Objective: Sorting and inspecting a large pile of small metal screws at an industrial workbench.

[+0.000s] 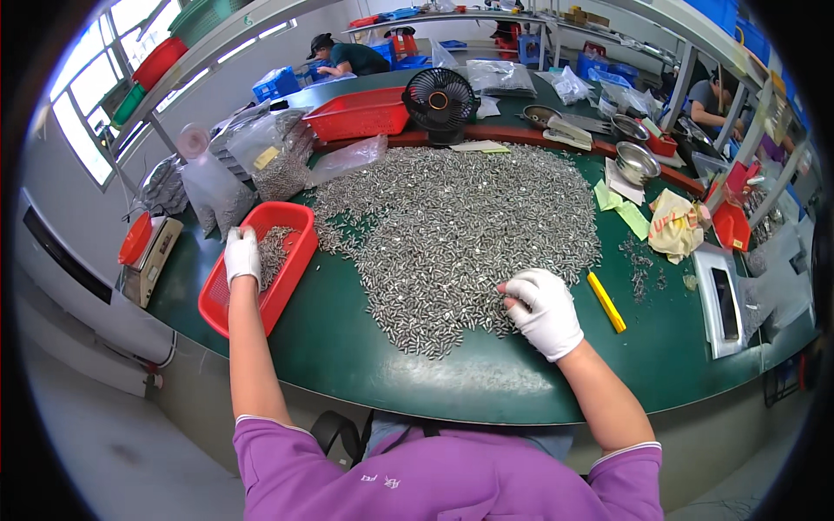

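Fingers of the right hand (pixel 544 311) were curled, tips pressed into the near right edge of the heap of small metal pins (pixel 452 234); whether any pin was pinched could not be told. Left hand (pixel 241 253), gloved, lay with fingers bent down over the far rim of the red tray (pixel 295 260), apparently above the pins already in it. Tray sat at the table's left edge, just beside the heap, so a short reach served. Yellow cutter (pixel 605 301) lay to the right, near the green table's (pixel 347 347) front.
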Demonstrator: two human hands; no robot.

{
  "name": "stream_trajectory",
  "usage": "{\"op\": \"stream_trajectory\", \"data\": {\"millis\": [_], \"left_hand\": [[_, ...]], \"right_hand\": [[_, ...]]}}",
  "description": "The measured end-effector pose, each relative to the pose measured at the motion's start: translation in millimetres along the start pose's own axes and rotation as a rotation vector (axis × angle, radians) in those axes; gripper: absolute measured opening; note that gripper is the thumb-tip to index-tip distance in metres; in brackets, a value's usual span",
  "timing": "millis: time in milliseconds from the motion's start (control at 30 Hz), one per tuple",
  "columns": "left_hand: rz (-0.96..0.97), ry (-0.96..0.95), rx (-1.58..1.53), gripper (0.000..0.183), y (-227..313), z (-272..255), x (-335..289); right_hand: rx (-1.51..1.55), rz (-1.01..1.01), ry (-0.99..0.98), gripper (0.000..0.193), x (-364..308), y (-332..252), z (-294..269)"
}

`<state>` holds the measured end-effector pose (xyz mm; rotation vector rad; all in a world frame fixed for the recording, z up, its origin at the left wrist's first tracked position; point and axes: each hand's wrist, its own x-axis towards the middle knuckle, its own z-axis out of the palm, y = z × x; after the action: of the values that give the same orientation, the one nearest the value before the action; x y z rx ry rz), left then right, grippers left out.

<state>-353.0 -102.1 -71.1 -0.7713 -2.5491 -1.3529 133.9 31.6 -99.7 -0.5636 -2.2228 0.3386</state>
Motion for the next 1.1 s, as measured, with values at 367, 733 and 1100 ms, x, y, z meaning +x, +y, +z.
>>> {"op": "stream_trajectory", "data": {"millis": [367,733,1100], "left_hand": [[0.438,0.088,-0.032,0.008,79.6,1.8,-98.8],[1.065,-0.564,-0.227,0.024,144.3,24.3,-305.4],[1.185,-0.699,-0.076,0.026,136.4,45.7,-328.9]], "right_hand": [[-0.271,0.26,0.383,0.014,3.6,20.3,-71.7],[-0.583,0.819,-0.079,0.025,-72.5,29.6,-108.4],[-0.547,0.876,0.019,0.018,-80.3,30.4,-102.4]]}}
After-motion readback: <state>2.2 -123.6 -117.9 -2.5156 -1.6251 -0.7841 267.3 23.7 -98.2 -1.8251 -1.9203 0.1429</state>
